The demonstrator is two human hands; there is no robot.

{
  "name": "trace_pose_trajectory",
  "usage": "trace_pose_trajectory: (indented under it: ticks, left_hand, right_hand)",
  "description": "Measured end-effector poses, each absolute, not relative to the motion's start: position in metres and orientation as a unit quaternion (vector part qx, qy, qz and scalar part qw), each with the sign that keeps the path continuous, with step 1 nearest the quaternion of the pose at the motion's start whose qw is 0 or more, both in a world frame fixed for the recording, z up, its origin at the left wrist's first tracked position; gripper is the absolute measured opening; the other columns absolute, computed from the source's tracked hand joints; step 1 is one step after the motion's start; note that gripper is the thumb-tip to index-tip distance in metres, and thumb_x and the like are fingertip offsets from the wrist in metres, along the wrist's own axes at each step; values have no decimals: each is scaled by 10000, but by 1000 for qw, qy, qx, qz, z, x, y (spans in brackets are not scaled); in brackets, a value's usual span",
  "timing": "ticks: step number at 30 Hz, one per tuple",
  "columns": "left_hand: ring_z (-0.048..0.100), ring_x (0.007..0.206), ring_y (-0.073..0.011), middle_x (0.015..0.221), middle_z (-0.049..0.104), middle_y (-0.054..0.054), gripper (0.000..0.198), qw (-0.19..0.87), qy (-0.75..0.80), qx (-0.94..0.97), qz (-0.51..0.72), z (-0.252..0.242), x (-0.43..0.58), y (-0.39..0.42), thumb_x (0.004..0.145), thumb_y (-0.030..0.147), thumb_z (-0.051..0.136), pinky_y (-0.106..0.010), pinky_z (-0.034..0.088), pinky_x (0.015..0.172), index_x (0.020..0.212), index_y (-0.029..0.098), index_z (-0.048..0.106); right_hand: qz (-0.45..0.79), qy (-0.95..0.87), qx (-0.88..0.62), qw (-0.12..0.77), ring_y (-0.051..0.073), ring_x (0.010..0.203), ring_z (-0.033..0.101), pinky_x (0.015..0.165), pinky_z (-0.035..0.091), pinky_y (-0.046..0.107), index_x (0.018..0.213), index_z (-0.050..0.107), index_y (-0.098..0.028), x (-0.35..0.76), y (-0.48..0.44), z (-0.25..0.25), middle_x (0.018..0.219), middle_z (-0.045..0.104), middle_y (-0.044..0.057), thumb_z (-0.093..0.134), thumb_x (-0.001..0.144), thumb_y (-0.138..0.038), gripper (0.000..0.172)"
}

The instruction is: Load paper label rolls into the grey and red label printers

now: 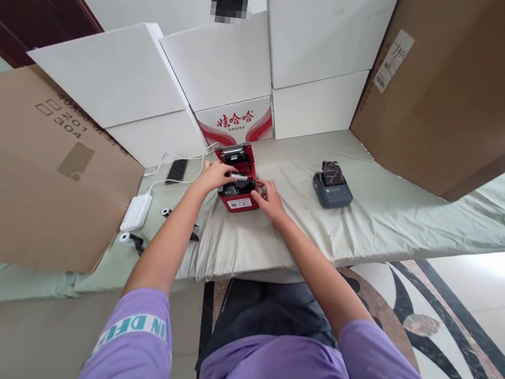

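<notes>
A red and black label printer (239,202) stands on the cloth-covered table with its lid (233,152) raised. In its opening shows a small white roll of paper (239,177). My left hand (216,177) reaches in from the left, its fingers closed at the roll; their tips are partly hidden. Against the printer's right side rests my right hand (270,200), with the thumb at the front corner and the other fingers further back along the side, gripping the body.
A dark grey portable printer (332,190) with a black marbled piece on top sits to the right. Leftward lie a black phone (177,171), a white power adapter (137,213) with a cable, and small rolls (125,237). White boxes (223,64) and brown cartons (454,97) wall the table.
</notes>
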State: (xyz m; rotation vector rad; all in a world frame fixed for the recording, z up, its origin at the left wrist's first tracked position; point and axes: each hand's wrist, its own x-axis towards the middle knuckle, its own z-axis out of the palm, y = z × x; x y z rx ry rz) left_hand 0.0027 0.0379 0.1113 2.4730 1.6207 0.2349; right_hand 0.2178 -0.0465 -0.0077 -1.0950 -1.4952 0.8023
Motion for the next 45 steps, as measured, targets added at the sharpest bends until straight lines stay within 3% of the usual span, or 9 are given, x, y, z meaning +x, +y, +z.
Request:
trace_pose_trajectory:
  ticks: [7, 13, 20, 22, 27, 30, 34, 38, 45]
  left_hand:
    - [627, 1236, -394, 1110, 826, -113, 412, 110, 553, 820, 101, 111, 4, 29, 907, 428, 721, -534, 376, 1110, 1280, 280, 818]
    - [616, 1291, -434, 1148, 838, -128, 311, 43, 554, 831, 14, 115, 16, 36, 842, 339, 754, -537, 383, 1101, 1126, 284, 870]
    - [701, 1171, -389, 1066, 852, -98, 231, 49, 559, 827, -50, 138, 36, 22, 875, 337, 691, -480, 458, 1047, 997, 302, 884]
    - [709, 1157, -360, 1113, 844, -98, 295, 5, 573, 818, 42, 146, 39, 14, 950, 370, 607, -463, 479, 1045, 1048, 287, 873]
    - [537, 1471, -342, 1543, 669, -136, 513, -82, 572, 791, 199, 151, 42, 8, 1070, 400, 418, -512, 356, 1240, 1460, 203, 686]
    - [638, 1353, -325, 1397, 757, -160, 557, -68, 577, 795, 172, 147, 40, 0, 1111, 398, 299, -506, 314, 1267, 1333, 164, 753]
    - [735, 1121, -336, 1064, 834, -180, 701, -49, 595, 794, 115, 141, 37, -23, 1118, 548, 251, -455, 445, 1112, 1028, 177, 838]
    - [733, 1098, -329, 1128, 821, -171, 732, -31, 592, 798, 109, 129, 35, -38, 1123, 545, 203, -424, 486, 969, 1027, 185, 833]
    - [675, 1175, -327, 1129, 786, -154, 695, -11, 584, 803, 120, 119, 38, -43, 1128, 537, 206, -454, 454, 1054, 988, 201, 798]
  right_hand:
    - [332, -631, -461, 528, 228, 973, 651, 921, 600, 430, 1366, 634, -190, 217, -48, -6, 1300, 646, 139, 695, 953, -474, 505]
    - [342, -628, -461, 525, 232, 1015, 664, 913, 598, 410, 1369, 627, -192, 218, -49, -4, 1319, 636, 144, 697, 956, -454, 493]
    - [338, -628, -458, 531, 237, 1025, 665, 899, 604, 415, 1370, 634, -210, 218, -48, -6, 1307, 643, 135, 697, 958, -492, 503]
    - [336, -630, -455, 532, 239, 1019, 665, 904, 602, 421, 1372, 633, -208, 217, -47, -8, 1296, 644, 137, 695, 956, -510, 518]
    - [332, -633, -448, 537, 238, 1017, 659, 924, 595, 420, 1377, 629, -212, 217, -45, -10, 1308, 638, 135, 697, 951, -525, 533]
    - [337, -631, -456, 530, 204, 881, 640, 895, 601, 425, 1390, 617, -209, 218, -45, -9, 1300, 637, 129, 706, 944, -520, 552]
    - [330, -634, -449, 536, 225, 963, 655, 918, 597, 428, 1398, 616, -208, 216, -44, -10, 1336, 635, 140, 697, 949, -503, 542]
    - [333, -630, -449, 539, 242, 1019, 670, 914, 597, 425, 1396, 616, -177, 215, -42, -11, 1330, 630, 156, 705, 939, -501, 567]
    - [344, -617, -451, 545, 274, 1153, 657, 893, 609, 403, 1375, 638, -212, 214, -43, -12, 1306, 646, 142, 717, 927, -571, 579]
